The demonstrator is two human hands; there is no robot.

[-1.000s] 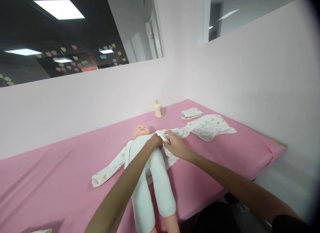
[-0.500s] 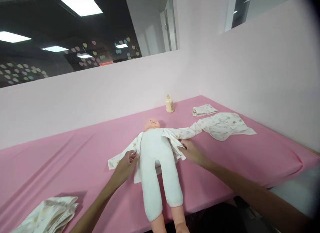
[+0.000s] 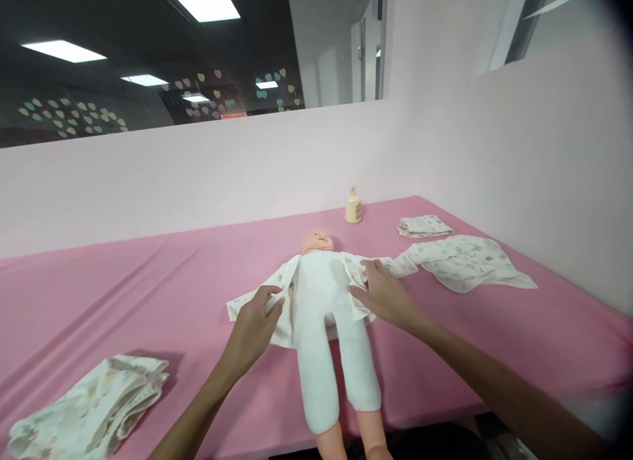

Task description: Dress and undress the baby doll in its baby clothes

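Note:
A baby doll (image 3: 321,295) with a white cloth body lies on its back, its head toward the wall. Its arms are in the sleeves of a white printed baby shirt (image 3: 284,331), whose front hangs apart. At the shirt's left panel is my left hand (image 3: 254,321), thumb and fingers parted, with white cloth showing in the gap. My right hand (image 3: 388,294) rests by the other panel, fingers spread and thumb toward the doll's belly. Whether the fingertips press on the cloth is hard to make out.
The bed has a pink cover (image 3: 198,269). A folded printed cloth (image 3: 93,404) lies at near left. Toward the back stand a cream pump bottle (image 3: 353,208) and, to its right, a folded garment (image 3: 425,226). A second printed garment (image 3: 472,262) is spread at right. Walls rise behind and right.
Both hands have loosened from the shirt's edges, and the right panel now lies down against the doll's side. My right hand has opened and moved slightly up. The view has shifted left.

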